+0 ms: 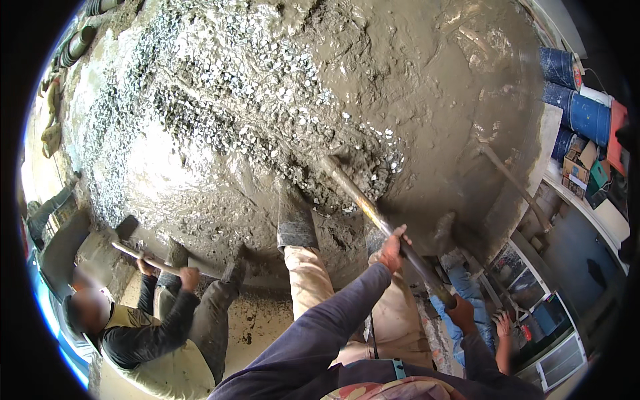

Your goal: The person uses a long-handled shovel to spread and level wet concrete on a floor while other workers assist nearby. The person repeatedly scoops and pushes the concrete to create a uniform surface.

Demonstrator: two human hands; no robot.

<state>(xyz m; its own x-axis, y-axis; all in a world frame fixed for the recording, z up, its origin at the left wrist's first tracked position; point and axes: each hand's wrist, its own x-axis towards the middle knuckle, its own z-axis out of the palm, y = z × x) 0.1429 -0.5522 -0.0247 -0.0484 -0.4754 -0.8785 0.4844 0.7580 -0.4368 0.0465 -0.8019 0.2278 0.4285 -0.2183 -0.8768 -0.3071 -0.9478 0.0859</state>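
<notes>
A long wooden tool handle (360,200) slants from the grey wet mix up toward my right side. Its head is buried in gravel and mud, so I cannot tell the tool's kind. My left hand (393,250) is closed round the middle of the handle. Near its upper end my right hand (462,315), which looks gloved, is wrapped round it as well. The wet concrete mix (427,133) spreads ahead of me, with loose pale gravel (253,73) along its left and middle. My muddy boot (297,220) stands in the mix beside the handle.
At left a crouching person (153,320) holds a shovel (147,257). Someone in jeans (467,287) stands close on my right. Another long handle (513,177) leans out of the mix. Blue drums (590,120) and cardboard boxes (577,170) stand at the far right, black buckets (77,47) far left.
</notes>
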